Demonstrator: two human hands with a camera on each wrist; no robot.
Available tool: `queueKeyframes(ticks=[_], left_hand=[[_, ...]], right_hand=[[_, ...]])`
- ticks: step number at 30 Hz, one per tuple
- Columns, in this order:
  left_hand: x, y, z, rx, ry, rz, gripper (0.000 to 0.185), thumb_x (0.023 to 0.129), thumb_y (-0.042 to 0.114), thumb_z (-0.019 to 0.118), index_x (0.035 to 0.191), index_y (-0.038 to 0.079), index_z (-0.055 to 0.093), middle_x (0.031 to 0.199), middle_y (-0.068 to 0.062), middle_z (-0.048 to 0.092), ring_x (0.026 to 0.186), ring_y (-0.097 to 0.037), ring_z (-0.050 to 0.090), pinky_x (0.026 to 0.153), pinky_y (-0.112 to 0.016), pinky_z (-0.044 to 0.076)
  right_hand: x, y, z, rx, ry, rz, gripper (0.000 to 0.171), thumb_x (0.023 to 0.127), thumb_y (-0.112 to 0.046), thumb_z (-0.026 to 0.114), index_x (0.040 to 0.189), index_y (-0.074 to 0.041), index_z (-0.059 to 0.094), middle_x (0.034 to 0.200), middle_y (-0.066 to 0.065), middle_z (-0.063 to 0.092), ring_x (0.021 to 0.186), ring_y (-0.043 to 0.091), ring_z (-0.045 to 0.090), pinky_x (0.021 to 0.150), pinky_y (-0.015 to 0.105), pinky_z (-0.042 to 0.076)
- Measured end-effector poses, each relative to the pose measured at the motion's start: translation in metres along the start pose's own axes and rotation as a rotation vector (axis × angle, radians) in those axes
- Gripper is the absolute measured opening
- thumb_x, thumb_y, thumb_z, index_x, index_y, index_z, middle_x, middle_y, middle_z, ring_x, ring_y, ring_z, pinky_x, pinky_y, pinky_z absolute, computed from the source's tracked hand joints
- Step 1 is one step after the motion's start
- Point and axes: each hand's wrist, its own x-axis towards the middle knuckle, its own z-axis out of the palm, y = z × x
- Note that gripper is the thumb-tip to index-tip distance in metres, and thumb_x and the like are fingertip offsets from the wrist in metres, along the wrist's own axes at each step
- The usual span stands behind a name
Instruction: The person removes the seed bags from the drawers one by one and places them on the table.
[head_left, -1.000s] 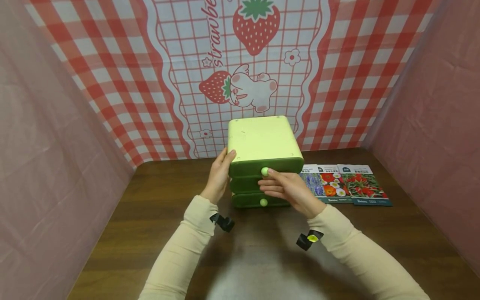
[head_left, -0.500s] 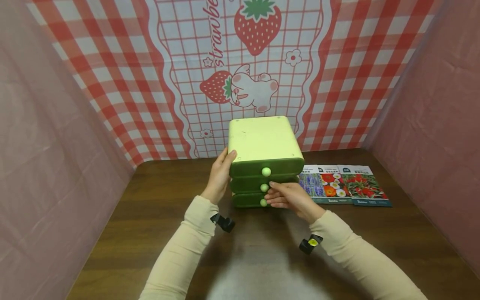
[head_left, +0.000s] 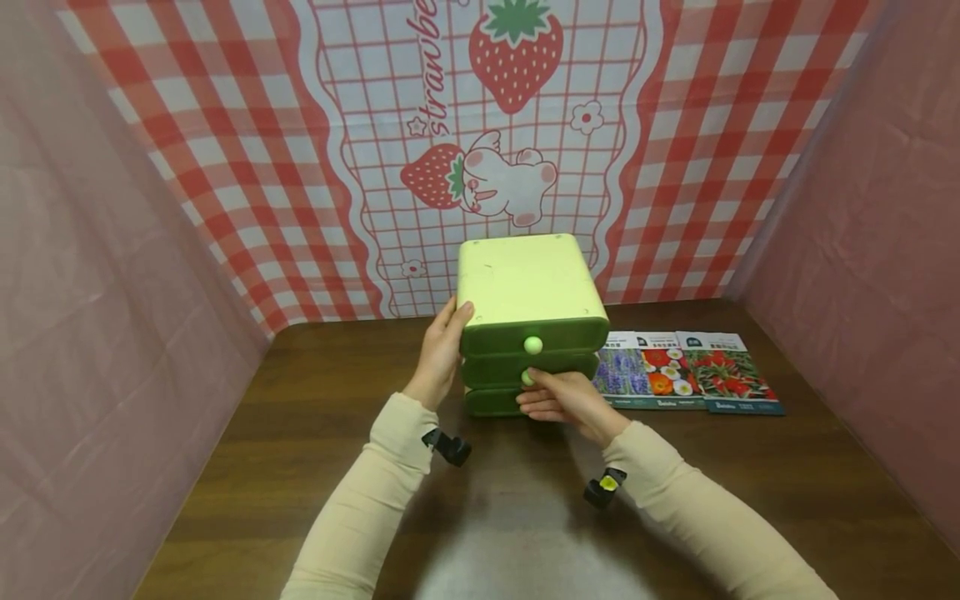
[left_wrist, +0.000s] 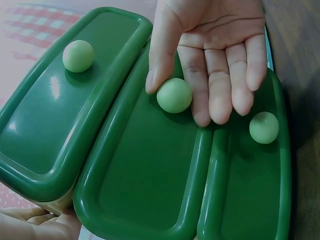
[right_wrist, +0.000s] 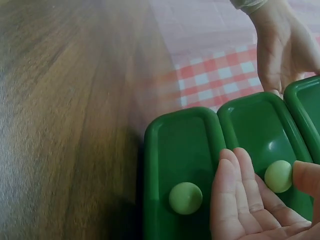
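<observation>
A small mini drawer cabinet with a pale yellow-green top and three stacked green drawers stands on the table. My left hand rests against its left side, thumb at the top front edge and fingers along the wall, partly hidden. With thumb and index finger, my right hand pinches the round light-green knob of the middle drawer; its other fingers extend below. The top knob is free. In the right wrist view the bottom knob shows beside my fingers. All the drawers look pushed in.
Several flower-picture seed packets lie overlapping to the right of the cabinet, on the brown wooden table. Behind stands a red-and-white checked cloth with strawberry prints. Pink cloth walls bound both sides.
My right hand has gone down from the top drawer's knob to the middle one and now pinches it. My left hand stays at the cabinet's side.
</observation>
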Motion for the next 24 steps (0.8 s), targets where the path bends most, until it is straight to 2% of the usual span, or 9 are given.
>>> queueKeyframes(ticks=[6,11,17,22,24], left_hand=[[0.000,0.001,0.001,0.010,-0.001,0.008,0.079,0.095,0.057,0.052,0.158,0.021,0.020,0.164,-0.001,0.019,0.151,-0.025,0.019,0.121,-0.050,0.023],[0.000,0.004,0.002,0.009,0.010,0.004,0.077,0.096,0.055,0.053,0.157,0.020,0.022,0.162,-0.002,0.025,0.148,-0.023,0.028,0.119,-0.045,0.031],[0.000,0.005,0.001,0.012,0.018,-0.001,0.078,0.095,0.055,0.054,0.157,0.019,0.023,0.161,-0.002,0.028,0.138,-0.022,0.042,0.100,-0.037,0.047],[-0.001,0.008,0.001,0.012,0.015,0.008,0.077,0.096,0.052,0.054,0.157,0.017,0.022,0.162,-0.003,0.026,0.142,-0.021,0.037,0.110,-0.037,0.042],[-0.001,0.008,0.002,0.019,0.015,0.014,0.076,0.097,0.051,0.054,0.157,0.017,0.022,0.162,-0.003,0.025,0.146,-0.021,0.031,0.118,-0.039,0.034]], right_hand=[[0.001,0.001,0.004,0.035,0.009,-0.010,0.056,0.099,-0.039,0.056,0.127,0.010,0.056,0.089,0.003,0.076,0.080,0.011,0.073,0.084,0.032,0.060],[0.000,0.002,0.004,0.041,0.015,-0.019,0.056,0.099,-0.039,0.056,0.127,0.010,0.056,0.089,0.003,0.075,0.080,0.011,0.073,0.081,0.030,0.060],[-0.005,0.004,0.003,0.018,0.012,-0.032,0.060,0.098,-0.043,0.057,0.128,0.009,0.057,0.103,0.014,0.075,0.084,0.012,0.073,0.085,0.033,0.060],[-0.013,0.006,0.005,-0.025,0.018,-0.039,0.060,0.097,-0.045,0.058,0.126,0.007,0.060,0.115,0.020,0.071,0.090,0.016,0.074,0.090,0.039,0.057],[-0.018,0.008,0.005,-0.042,0.016,-0.043,0.060,0.096,-0.046,0.059,0.125,0.007,0.061,0.115,0.020,0.071,0.092,0.017,0.073,0.091,0.042,0.057]])
